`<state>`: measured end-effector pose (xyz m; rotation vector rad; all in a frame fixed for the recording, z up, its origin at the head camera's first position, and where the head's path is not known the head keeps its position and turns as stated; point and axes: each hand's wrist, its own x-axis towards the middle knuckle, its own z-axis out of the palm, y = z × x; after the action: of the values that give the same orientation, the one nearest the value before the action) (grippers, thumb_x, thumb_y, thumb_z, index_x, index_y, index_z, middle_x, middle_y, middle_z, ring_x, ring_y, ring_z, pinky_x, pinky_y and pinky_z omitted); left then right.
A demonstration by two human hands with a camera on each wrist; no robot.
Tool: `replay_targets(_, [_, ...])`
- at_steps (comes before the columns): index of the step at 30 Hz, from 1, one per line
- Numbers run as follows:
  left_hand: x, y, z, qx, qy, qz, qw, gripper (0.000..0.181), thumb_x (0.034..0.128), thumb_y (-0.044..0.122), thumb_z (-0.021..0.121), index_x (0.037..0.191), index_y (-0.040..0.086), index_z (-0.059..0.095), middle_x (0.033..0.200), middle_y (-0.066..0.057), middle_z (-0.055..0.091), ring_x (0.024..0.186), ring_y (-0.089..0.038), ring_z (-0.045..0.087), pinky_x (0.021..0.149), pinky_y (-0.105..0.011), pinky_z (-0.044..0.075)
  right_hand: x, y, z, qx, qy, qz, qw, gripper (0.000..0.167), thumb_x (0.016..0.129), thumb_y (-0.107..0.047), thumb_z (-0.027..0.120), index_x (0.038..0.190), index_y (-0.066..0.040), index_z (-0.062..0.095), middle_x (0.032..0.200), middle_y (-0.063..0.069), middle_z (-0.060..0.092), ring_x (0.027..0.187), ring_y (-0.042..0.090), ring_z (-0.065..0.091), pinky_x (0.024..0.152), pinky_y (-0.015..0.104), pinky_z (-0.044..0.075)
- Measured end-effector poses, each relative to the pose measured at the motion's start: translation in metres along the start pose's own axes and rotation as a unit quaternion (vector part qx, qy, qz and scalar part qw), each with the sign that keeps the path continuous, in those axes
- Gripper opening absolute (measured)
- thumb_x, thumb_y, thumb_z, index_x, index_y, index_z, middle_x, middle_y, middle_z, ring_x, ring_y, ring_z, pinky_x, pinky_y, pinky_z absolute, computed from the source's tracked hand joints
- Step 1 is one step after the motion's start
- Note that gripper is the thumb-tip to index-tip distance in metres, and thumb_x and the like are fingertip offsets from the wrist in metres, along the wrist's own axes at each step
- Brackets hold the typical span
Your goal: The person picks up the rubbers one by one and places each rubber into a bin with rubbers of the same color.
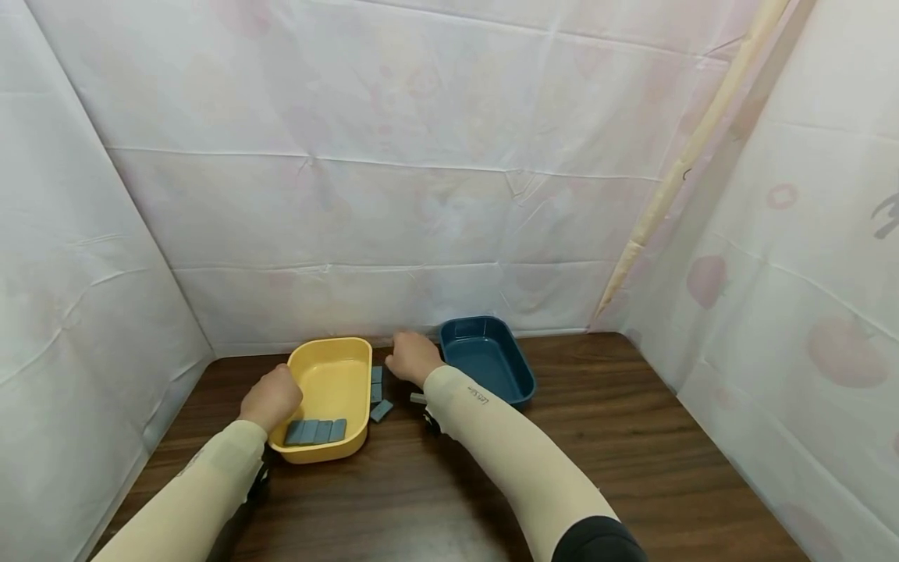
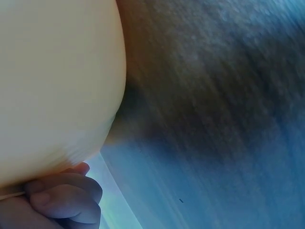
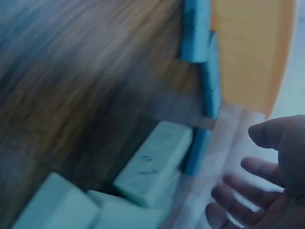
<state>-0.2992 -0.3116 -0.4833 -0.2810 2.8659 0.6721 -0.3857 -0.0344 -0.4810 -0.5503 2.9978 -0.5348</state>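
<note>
A yellow tray stands at the left of the table, with a row of several grey rectangular blocks lying inside its near end. My left hand grips its left rim; the left wrist view shows curled fingers, while the contact itself is hidden. Between this tray and a dark blue tray, my right hand hovers with fingers spread and nothing visible in them. Several grey blocks lie along the yellow tray's right side. Pale green blocks show near the right hand in its wrist view.
The dark wooden table extends to the right and front. A pale printed curtain hangs behind and on both sides. At the back right a slanting pole comes down towards the table's rear edge.
</note>
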Motion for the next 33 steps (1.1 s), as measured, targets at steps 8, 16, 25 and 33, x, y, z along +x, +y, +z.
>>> replay_targets(8, [-0.001, -0.001, 0.001, 0.002, -0.002, 0.003, 1.0, 0.053, 0.1094, 0.005, 0.039, 0.154, -0.023, 0.039, 0.097, -0.022, 0.067, 0.075, -0.03, 0.063, 0.062, -0.037, 0.053, 0.004, 0.014, 0.018, -0.036, -0.042, 0.016, 0.9984, 0.048, 0.113, -0.039, 0.069, 0.157, -0.02, 0.068, 0.164, 0.012, 0.061, 0.153, 0.039, 0.057, 0.118, 0.056, 0.056])
replay_targets(16, [0.0, -0.002, 0.002, 0.002, -0.002, 0.0, 1.0, 0.054, 0.1106, 0.006, 0.038, 0.156, -0.023, 0.037, 0.095, -0.021, 0.066, 0.074, -0.03, 0.063, 0.061, -0.037, 0.052, 0.004, 0.014, 0.02, -0.082, -0.042, -0.024, 0.9955, 0.023, 0.11, -0.029, 0.074, 0.128, -0.019, 0.085, 0.127, 0.002, 0.082, 0.114, 0.026, 0.075, 0.096, 0.044, 0.066])
replay_targets(25, [0.003, -0.005, 0.004, 0.007, 0.0, -0.002, 1.0, 0.053, 0.11, 0.006, 0.038, 0.154, -0.023, 0.039, 0.097, -0.023, 0.067, 0.075, -0.03, 0.063, 0.062, -0.038, 0.053, 0.001, 0.011, 0.018, -0.066, -0.051, -0.033, 0.9959, 0.029, 0.107, -0.028, 0.081, 0.08, -0.018, 0.077, 0.076, -0.001, 0.072, 0.065, 0.014, 0.063, 0.063, 0.031, 0.055])
replay_targets(33, [0.002, -0.002, 0.002, 0.005, -0.003, -0.006, 1.0, 0.052, 0.1106, 0.005, 0.038, 0.155, -0.022, 0.039, 0.093, -0.02, 0.065, 0.073, -0.029, 0.062, 0.061, -0.036, 0.052, -0.005, 0.003, 0.005, -0.026, -0.028, -0.016, 0.9991, 0.028, 0.102, -0.023, 0.083, 0.08, -0.017, 0.068, 0.074, -0.002, 0.063, 0.064, 0.015, 0.057, 0.06, 0.032, 0.051])
